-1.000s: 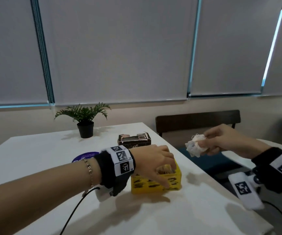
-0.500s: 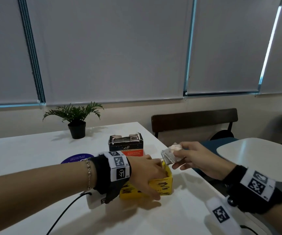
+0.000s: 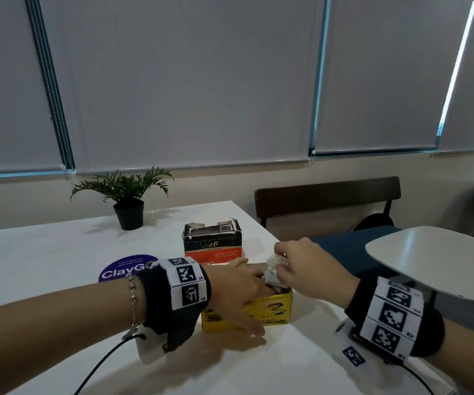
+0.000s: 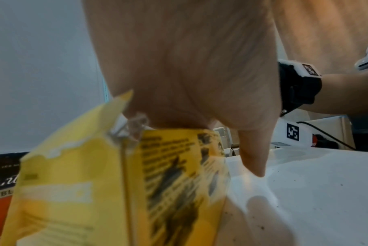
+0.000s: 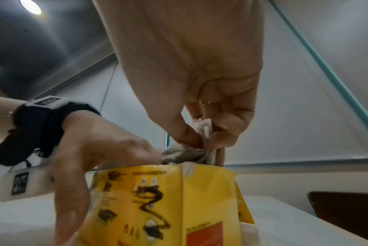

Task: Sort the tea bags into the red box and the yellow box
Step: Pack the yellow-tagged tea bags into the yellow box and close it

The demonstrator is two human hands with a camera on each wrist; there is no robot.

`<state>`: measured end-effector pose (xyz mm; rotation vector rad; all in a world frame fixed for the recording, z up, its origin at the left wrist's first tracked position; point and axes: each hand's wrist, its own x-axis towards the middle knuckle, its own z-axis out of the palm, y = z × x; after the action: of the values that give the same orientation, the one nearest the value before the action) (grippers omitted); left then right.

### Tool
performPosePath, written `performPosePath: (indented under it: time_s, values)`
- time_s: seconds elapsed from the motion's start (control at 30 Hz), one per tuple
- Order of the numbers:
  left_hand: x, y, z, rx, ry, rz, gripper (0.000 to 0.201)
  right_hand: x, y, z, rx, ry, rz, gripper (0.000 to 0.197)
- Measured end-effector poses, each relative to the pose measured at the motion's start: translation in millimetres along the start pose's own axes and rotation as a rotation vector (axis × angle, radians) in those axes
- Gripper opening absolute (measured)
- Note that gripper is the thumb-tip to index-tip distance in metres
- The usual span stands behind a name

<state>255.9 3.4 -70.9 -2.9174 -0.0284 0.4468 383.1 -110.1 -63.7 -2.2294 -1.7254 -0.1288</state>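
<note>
Right hand (image 3: 310, 269) pinching tea bags (image 5: 202, 143) at yellow box (image 3: 270, 310) opening.
Left hand (image 3: 241, 292) spread over the box top, thumb down its near side, fingers inside; box on white table (image 3: 44, 252), red box (image 3: 213, 246) just behind.

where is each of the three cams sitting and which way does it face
Head: worn high, facing forward and down over the white table; both forearms, left hand, right hand.
Left wrist: under the left palm, facing along the fingers at the yellow cardboard box; right wristband behind.
Right wrist: low, facing up along the right hand pinching crumpled white tea bags at the box top; left hand beside.
Shared: all show the yellow box.
</note>
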Motion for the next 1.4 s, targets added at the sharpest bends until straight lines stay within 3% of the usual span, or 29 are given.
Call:
performPosePath:
  time_s: [0.2, 0.3, 0.43, 0.63, 0.7, 0.8, 0.87, 1.0, 1.17, 1.4]
  values:
    - [-5.8, 1.2, -1.0, -0.029, -0.019, -0.023, 0.065, 1.6, -12.0, 2.3, -0.199, -0.034, 0.014, 0.013]
    - [-8.1, -0.6, 3.1, -0.047, -0.004, -0.027, 0.068, 3.3, -10.2, -1.6, -0.215, -0.075, 0.009, 0.022]
    - [-11.1, -4.4, 7.8, -0.104, 0.041, -0.016, 0.065, 5.4, -8.0, -4.1, -0.188, -0.117, 0.052, 0.014]
    - [-12.5, -3.3, 7.6, -0.175, 0.08, -0.051, 0.051, 8.9, -8.0, -3.0, -0.168, -0.142, 0.066, 0.04]
    - [-12.7, -3.2, 9.0, -0.193, 0.086, -0.058, 0.05, 8.5, -9.3, 0.1, -0.205, -0.136, 0.062, 0.037]
    - [-11.1, -5.9, 11.9, -0.252, 0.117, -0.068, 0.055, 7.4, -15.0, 3.8, -0.237, -0.117, 0.013, 0.017]
    - [-10.1, -7.0, 11.1, -0.281, 0.127, -0.055, 0.061, 7.3, -16.0, 5.5, -0.248, -0.125, 0.0, 0.028]
    - [-9.2, -10.2, 12.0, -0.295, 0.079, -0.051, 0.056, 10.4, -14.1, 2.4, -0.217, -0.141, 0.014, 0.018]
    - [-9.0, -6.8, 8.2, -0.247, 0.072, -0.047, 0.056, 10.7, -9.8, -4.2, -0.094, -0.214, 0.057, 0.043]
    - [-4.0, -4.5, 11.5, -0.205, 0.076, -0.022, 0.056, 11.9, -9.0, -2.4, -0.052, -0.321, 0.058, 0.04]
